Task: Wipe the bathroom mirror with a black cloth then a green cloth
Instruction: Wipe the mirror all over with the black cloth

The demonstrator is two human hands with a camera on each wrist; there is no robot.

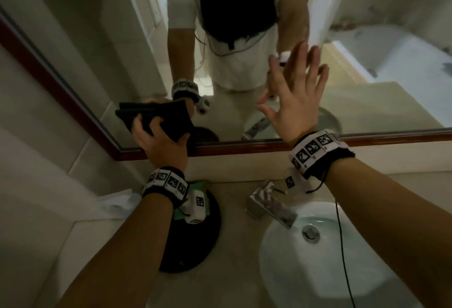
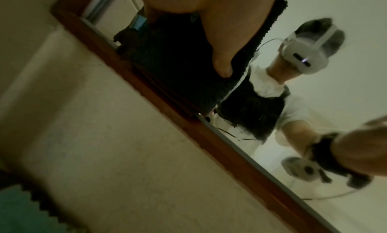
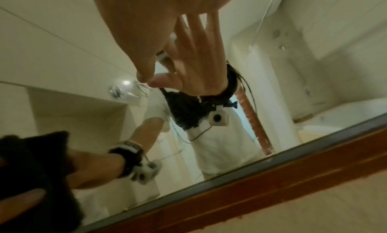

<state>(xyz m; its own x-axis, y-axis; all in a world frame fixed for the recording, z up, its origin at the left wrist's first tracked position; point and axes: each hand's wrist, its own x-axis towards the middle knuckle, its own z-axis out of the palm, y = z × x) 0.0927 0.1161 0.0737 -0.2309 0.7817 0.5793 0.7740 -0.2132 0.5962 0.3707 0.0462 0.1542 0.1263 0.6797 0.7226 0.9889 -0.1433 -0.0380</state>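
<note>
The task looks early: the left hand, fingers clamped on the black cloth, presses it to the mirror at its 7 o'clock corner, right hand splayed on the glass, green cloth waiting unused on the counter.

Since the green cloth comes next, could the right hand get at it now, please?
Probably yes, but awkwardly: the right hand is open against the mirror, while the green cloth lies on the black tray under the left wrist, which partly covers it.
</note>
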